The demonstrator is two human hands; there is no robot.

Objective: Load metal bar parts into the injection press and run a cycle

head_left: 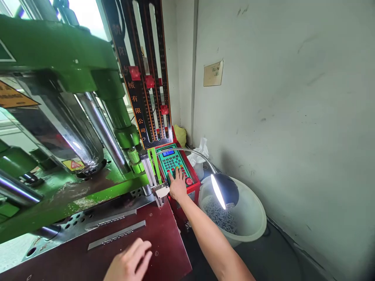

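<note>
My right hand [178,185] reaches forward with its fingers spread over the lower keys of a control panel [171,160], which has a small blue display. Beside its fingertips sits a round red button [189,181]. My left hand [130,261] hovers above the dark red tabletop [164,238], its fingers loosely bent and apart, with nothing in them. Just beyond it lies a flat metal bar [117,235] with small dark parts along it. A second such metal bar [111,219] lies farther back, near the machine.
A green press with steel columns [101,130] fills the left. At the right, a white tub [252,222] holds many small metallic pieces, under a lit gooseneck lamp [225,191]. A black slotted scale board [143,78] with red knobs stands behind the panel.
</note>
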